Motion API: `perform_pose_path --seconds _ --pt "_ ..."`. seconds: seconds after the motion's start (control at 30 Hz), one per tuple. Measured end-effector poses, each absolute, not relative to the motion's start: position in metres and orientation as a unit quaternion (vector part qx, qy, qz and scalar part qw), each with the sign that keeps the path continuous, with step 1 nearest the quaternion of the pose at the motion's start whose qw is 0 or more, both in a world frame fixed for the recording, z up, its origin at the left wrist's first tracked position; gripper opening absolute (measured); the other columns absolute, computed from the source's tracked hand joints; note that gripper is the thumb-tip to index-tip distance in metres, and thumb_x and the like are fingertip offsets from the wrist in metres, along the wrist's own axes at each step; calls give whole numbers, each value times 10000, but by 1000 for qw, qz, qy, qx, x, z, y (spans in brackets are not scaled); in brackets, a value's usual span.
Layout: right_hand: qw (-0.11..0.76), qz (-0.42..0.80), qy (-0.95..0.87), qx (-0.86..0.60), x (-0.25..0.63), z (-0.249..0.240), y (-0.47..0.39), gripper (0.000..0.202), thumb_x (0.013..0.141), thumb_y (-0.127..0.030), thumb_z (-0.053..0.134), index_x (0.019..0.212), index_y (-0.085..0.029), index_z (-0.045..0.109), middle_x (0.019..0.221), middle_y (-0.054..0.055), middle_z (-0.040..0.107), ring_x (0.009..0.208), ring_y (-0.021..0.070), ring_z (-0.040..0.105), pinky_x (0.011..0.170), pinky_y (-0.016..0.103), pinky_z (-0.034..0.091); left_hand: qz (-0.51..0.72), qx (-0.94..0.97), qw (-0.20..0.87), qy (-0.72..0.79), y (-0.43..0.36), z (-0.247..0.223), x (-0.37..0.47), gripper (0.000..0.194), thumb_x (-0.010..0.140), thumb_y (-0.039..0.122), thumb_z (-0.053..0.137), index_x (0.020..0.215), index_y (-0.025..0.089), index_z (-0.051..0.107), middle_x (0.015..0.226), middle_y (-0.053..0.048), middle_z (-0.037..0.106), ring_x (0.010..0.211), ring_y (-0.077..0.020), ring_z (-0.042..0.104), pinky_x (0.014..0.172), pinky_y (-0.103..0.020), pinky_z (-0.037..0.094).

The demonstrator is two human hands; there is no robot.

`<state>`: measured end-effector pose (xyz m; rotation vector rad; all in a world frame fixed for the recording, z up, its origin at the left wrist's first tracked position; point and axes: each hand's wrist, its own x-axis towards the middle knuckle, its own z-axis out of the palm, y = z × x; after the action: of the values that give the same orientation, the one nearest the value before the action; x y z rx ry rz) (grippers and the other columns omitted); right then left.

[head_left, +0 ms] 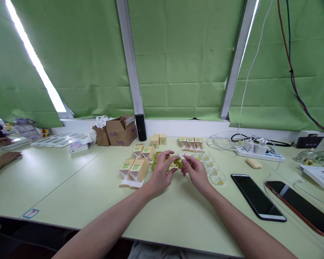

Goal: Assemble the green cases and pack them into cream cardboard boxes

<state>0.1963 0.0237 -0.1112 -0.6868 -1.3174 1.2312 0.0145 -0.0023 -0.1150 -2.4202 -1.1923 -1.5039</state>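
Observation:
My right hand pinches a small green round piece with the thumb and fingers, in front of my body above the table. My left hand curls around the piece's other side, with thumb and forefinger at its edge. Fingers partly hide it, and its exact kind is not clear. More green pieces lie just behind my left hand. To the right, clear plastic shells with yellow bits inside stand in rows. Left of my hands are open cream cartons with green labels.
More small cartons stand at the back, beside a black cylinder and a brown cardboard box. On the right lie two phones, a power strip and loose cables. Another person's hands rest at far left.

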Motion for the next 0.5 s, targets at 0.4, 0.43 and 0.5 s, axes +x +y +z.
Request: perform_pose_path --seconds 0.4,0.43,0.5 --pt "533 516 -593 -313 196 -112 21 647 795 -788 758 999 -175 719 630 11 672 548 169 607 493 275 462 -487 -785 37 -381 -1 -115 13 488 896 25 645 1316 272 650 1339 -133 566 1308 -308 530 1087 -507 526" --pt "530 513 -597 -315 196 -113 22 654 801 -801 742 988 -175 723 626 14 672 544 170 608 488 273 458 -487 -785 35 -380 -2 -114 13 483 899 31 651 1318 269 649 1333 -132 572 1306 -307 534 1088 -507 526" --pt "526 505 -606 -320 197 -114 23 669 819 -827 703 962 -174 730 618 18 670 533 170 605 478 269 449 -488 -785 29 -382 -2 -114 14 466 916 58 665 1332 267 646 1319 -128 584 1300 -305 545 1096 -511 522"
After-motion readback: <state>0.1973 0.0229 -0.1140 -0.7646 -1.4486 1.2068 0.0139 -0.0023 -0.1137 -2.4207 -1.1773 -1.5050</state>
